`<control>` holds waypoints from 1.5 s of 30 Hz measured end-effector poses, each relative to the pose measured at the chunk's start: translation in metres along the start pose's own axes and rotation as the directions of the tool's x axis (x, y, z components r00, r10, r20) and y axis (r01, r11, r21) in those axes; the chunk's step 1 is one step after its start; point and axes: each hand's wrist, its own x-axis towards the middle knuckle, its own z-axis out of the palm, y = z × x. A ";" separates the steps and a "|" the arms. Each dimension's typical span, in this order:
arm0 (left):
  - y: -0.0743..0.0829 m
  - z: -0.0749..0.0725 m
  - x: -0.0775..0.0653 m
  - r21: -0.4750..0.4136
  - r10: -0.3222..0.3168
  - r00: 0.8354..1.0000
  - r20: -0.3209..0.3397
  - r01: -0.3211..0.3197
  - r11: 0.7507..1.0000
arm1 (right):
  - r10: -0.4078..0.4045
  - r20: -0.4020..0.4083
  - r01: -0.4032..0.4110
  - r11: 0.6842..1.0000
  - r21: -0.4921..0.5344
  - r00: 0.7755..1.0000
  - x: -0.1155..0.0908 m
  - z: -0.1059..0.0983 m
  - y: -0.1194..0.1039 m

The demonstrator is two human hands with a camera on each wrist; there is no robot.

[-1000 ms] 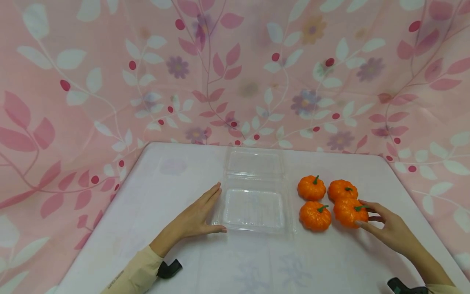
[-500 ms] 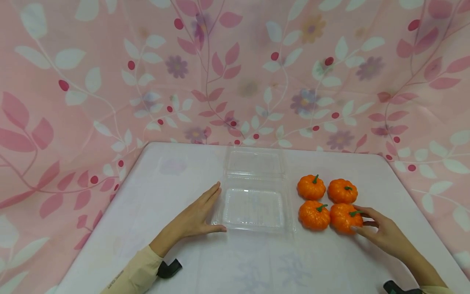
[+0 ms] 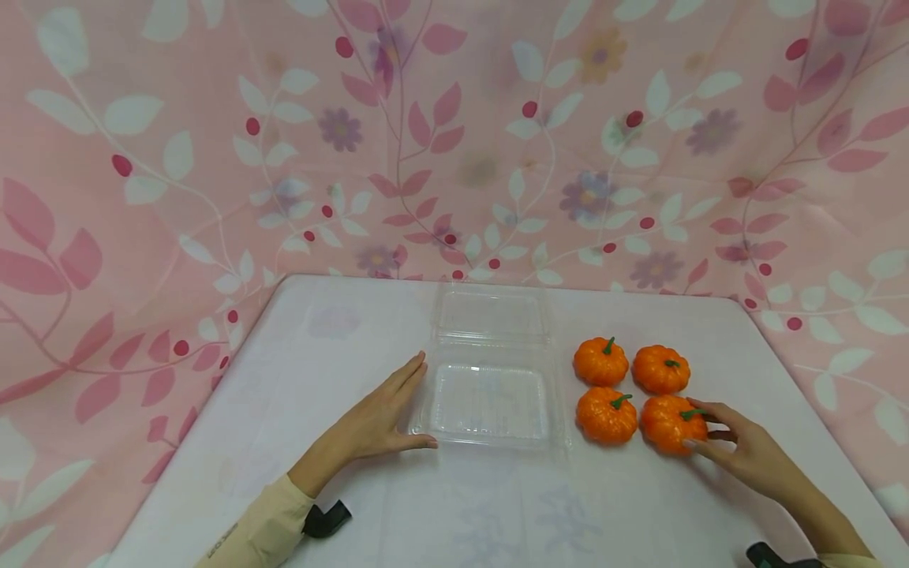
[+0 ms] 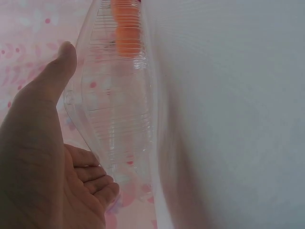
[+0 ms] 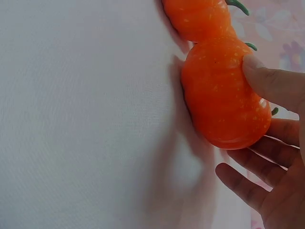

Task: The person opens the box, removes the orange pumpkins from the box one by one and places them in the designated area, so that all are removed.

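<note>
An open clear plastic clamshell box [image 3: 490, 434] lies in the middle of the table, its lid [image 3: 491, 314] folded back away from me. My left hand [image 3: 383, 414] rests along the box's left side, thumb and fingers spread wide at its rim, also seen in the left wrist view. To the right of the box sit several small orange toy pumpkins with green stems. My right hand [image 3: 753, 454] holds the nearest right pumpkin [image 3: 667, 426] between thumb and fingers. In the right wrist view the thumb presses that pumpkin [image 5: 219, 95], with the fingers partly behind it.
Beside the held one are the front left pumpkin [image 3: 606, 418], the back left pumpkin [image 3: 600, 363] and the back right pumpkin [image 3: 660, 371]. A white cloth [image 3: 341, 331] covers the table. Behind it hangs a pink floral curtain [image 3: 454, 158].
The right hand has brought its pumpkin down toward me, away from the back right one, then slightly right. The left hand and box stay put.
</note>
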 end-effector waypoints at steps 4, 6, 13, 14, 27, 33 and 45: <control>-0.001 0.001 0.001 -0.006 -0.004 1.000 0.005 0.004 1.000 | 0.007 0.019 -0.007 1.000 -0.006 1.000 0.001 -0.002 -0.001; -0.001 0.002 0.002 -0.008 -0.005 1.000 0.006 0.005 1.000 | 0.002 0.021 -0.002 1.000 -0.002 1.000 0.002 -0.003 -0.002; -0.001 0.003 0.002 -0.020 -0.014 1.000 0.016 0.014 1.000 | 0.022 0.055 -0.022 1.000 0.006 0.998 0.005 -0.003 -0.002; -0.001 0.003 0.002 -0.022 -0.016 1.000 0.018 0.016 1.000 | 0.026 0.058 -0.027 1.000 0.005 0.998 0.005 -0.003 -0.002; -0.002 0.003 0.003 -0.013 0.000 1.000 -0.003 0.000 1.000 | 0.049 0.083 -0.049 0.999 0.004 0.995 0.007 -0.001 0.001; -0.002 0.004 0.002 -0.021 -0.010 1.000 0.009 0.010 1.000 | 0.088 0.098 -0.086 0.996 -0.032 0.991 0.005 0.000 0.000; -0.002 0.002 0.002 0.005 -0.016 1.000 0.001 0.016 1.000 | 0.077 0.021 -0.077 0.997 0.006 0.997 -0.003 0.000 -0.002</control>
